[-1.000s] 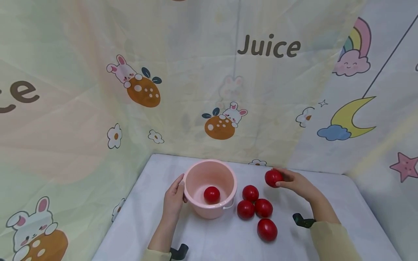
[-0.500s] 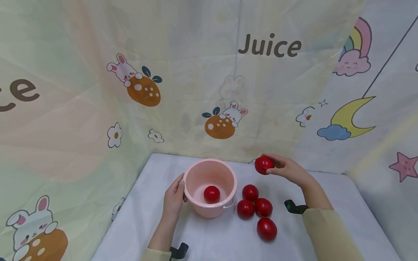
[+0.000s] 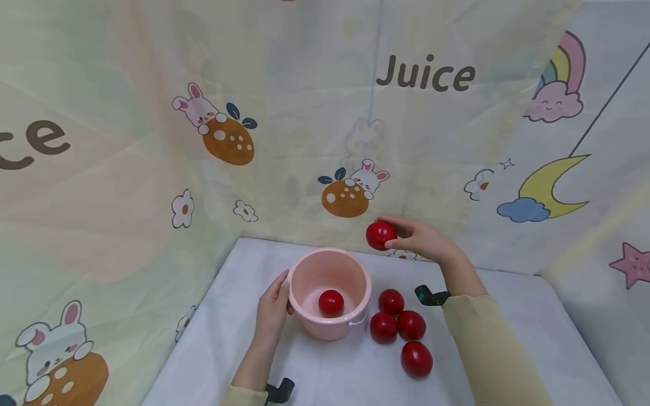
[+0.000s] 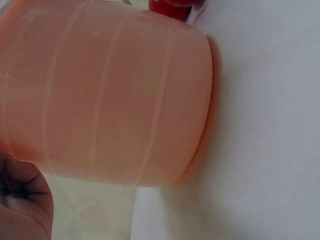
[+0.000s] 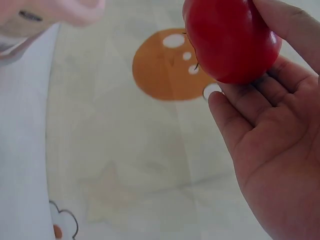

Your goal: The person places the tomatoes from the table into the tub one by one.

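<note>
A pink bucket (image 3: 330,332) stands on the white table, its mouth tilted toward the head camera, with one red apple (image 3: 331,303) inside. My left hand (image 3: 272,313) grips its left side near the rim; the bucket's ribbed wall (image 4: 110,95) fills much of the left wrist view. Up behind the bucket and to its right, my right hand (image 3: 418,239) holds another glossy red apple (image 5: 232,40) between thumb and fingers, raised off the table. Several more apples (image 3: 383,327) lie on the cloth right of the bucket, most of them clustered together.
The white-covered table (image 3: 350,378) meets a printed fabric backdrop (image 3: 284,113) at its back edge. More of that fabric hangs at both sides. The bucket's thin white handle (image 3: 358,320) hangs down on its right side.
My right hand has lifted the apple and carried it left, from above the table's right part to behind the bucket's right rim. My left hand and the bucket stay in place.
</note>
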Tool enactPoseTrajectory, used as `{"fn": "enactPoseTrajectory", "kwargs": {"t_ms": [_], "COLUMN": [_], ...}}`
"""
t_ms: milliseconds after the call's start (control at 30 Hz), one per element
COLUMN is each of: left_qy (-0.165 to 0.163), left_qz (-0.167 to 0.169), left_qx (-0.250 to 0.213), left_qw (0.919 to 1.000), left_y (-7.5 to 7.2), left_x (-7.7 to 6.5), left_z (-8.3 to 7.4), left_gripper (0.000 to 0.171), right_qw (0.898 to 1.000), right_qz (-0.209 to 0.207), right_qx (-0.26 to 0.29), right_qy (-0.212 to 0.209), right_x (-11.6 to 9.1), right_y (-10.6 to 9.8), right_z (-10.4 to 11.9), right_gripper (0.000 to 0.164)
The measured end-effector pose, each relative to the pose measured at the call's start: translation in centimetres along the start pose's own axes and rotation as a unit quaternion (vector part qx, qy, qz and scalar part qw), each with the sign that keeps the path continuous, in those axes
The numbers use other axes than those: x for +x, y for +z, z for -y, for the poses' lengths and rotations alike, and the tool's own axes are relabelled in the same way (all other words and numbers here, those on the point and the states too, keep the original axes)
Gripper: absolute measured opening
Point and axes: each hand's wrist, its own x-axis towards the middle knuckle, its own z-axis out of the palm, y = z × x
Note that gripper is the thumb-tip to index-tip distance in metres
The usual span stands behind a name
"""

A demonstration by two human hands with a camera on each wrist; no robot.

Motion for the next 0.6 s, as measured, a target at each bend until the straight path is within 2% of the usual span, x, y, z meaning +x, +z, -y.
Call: {"fn": "enactPoseTrajectory", "kwargs": {"t_ms": [267, 433, 600], "left_qy": [0.003, -0.009, -0.018], "left_qz": [-0.008, -0.012, -0.01], "left_qx": [0.0, 0.004, -0.001], "left_qw": [1.0, 0.9999, 0.9998], "left_y": [-0.2, -0.2, 0.1], "left_x": [0.2, 0.4, 0.5], "left_z": [0.0, 0.1, 0.2], "left_gripper": [0.039, 0.041, 0.042], "right_qw": [0.999, 0.994, 0.985], "right_qz": [0.044, 0.105, 0.162], "right_qx": [-0.016, -0.006, -0.031], "right_qy": [-0.021, -0.034, -0.045], "right_x": [2.4, 3.9, 5.5], "right_y": [2.5, 4.5, 6.2], "right_z": [2.6, 4.1, 5.3], "right_gripper": [0.074, 0.068, 0.062]}}
